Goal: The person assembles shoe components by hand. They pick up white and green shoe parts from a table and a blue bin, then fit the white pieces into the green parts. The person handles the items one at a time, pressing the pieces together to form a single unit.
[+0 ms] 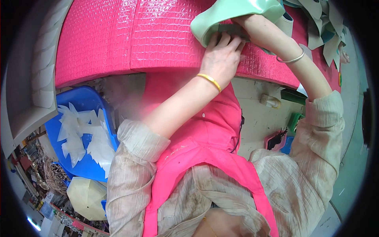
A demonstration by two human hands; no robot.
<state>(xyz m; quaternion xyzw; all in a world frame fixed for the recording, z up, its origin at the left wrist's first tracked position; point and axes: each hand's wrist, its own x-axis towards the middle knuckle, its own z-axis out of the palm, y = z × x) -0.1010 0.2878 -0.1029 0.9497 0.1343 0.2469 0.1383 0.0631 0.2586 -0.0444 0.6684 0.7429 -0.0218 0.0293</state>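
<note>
Under hands [222, 59], pink tabletop [96, 43], pale floor [252, 106]

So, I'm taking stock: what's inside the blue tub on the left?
The blue tub holds pale, thin pieces with jagged edges, overlapping in places. Some of its blue bottom shows between them; whatever lies beneath the pieces is covered.

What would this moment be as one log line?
left hand: fingers at grey piece | right hand: partly hidden by green sheet | blue bin: holds white pieces
</note>
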